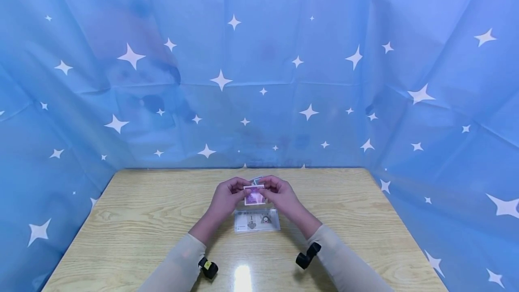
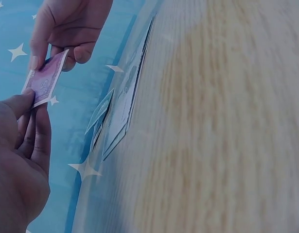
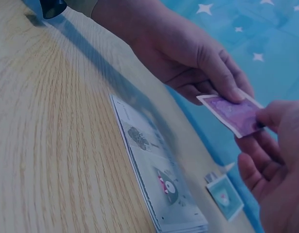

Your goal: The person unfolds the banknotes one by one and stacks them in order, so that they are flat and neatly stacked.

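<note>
Between my two hands is a small purple card (image 1: 254, 198) with a white border, lifted above the table. My left hand (image 1: 226, 198) pinches one side of it between thumb and fingers. The opposite side is pinched by my right hand (image 1: 284, 198). In the right wrist view, both thumbs lie on the printed face of the card (image 3: 233, 115). Nearer to me lies a stack of pale printed sheets (image 3: 148, 158) with small drawings on top. Beyond the hands rests a small teal card (image 3: 226, 198) with a pale border, partly hidden in the head view.
Everything stands on a light wood-grain table (image 1: 154, 220). A blue curtain (image 1: 259, 116) with white stars hangs behind the table and along its sides. Black camera mounts (image 1: 208, 268) sit on both wrists, over pale sleeves (image 1: 178, 262).
</note>
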A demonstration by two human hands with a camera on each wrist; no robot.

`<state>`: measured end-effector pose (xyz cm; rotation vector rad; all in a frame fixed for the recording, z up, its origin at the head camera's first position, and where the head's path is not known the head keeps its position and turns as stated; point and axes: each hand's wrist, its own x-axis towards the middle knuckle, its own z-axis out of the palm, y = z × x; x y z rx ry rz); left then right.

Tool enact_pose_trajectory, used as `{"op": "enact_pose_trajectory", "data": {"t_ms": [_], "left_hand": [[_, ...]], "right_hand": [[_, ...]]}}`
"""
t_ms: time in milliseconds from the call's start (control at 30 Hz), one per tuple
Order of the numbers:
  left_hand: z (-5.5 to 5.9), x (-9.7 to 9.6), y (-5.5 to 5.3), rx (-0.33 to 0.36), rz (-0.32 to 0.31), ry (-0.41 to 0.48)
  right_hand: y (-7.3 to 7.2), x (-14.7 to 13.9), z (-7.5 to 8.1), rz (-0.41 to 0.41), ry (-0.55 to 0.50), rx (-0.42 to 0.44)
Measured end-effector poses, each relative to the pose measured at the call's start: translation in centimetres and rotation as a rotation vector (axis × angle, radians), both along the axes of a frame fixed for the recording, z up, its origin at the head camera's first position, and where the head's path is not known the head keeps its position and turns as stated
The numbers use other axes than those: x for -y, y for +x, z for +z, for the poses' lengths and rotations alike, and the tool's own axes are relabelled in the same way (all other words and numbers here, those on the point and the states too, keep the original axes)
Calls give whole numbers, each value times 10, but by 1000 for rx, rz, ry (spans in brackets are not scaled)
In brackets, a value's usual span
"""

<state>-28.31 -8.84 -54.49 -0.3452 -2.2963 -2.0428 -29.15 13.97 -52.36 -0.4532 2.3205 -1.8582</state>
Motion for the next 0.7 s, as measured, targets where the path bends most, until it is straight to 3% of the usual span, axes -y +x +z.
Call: {"op": "enact_pose_trajectory", "data": {"t_ms": [433, 700], "left_hand": [[-1, 1, 0, 11, 1, -1], [3, 0, 1, 29, 47, -6]], "right_hand": [[1, 1, 0, 44, 11, -27], [2, 3, -1, 49, 8, -39]]}}
